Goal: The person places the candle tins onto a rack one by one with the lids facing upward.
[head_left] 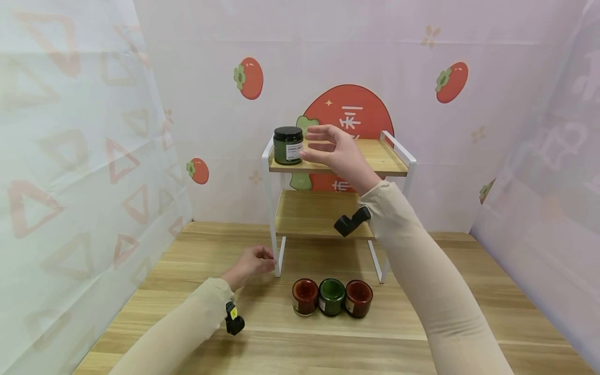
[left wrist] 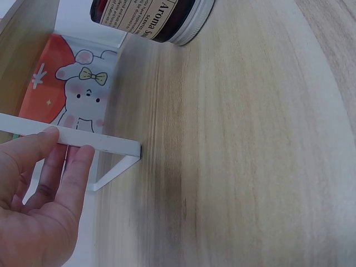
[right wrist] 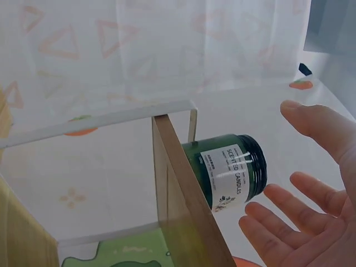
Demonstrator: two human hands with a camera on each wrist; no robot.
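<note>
On the left end of the top board of a small wood-and-white shelf rack [head_left: 384,159] stands a green candle jar [head_left: 281,151] with a black lid and white label. Just right of it hovers my right hand [head_left: 344,159], fingers spread and holding nothing. The right wrist view shows a gap between thumb and fingers, with the candle jar [right wrist: 225,172] just beyond the fingertips. Low on the left, my left hand [head_left: 250,268] grips the rack's white front leg [left wrist: 111,143] near its foot, thumb on one side and fingers around the other.
Before the rack, a red jar [head_left: 304,307], a green jar [head_left: 331,308] and another red jar [head_left: 359,307] stand in a row on the wooden table [head_left: 262,349]. The rack's lower board [head_left: 309,213] sits under the top one. Printed cloth walls [head_left: 201,104] enclose the back and sides.
</note>
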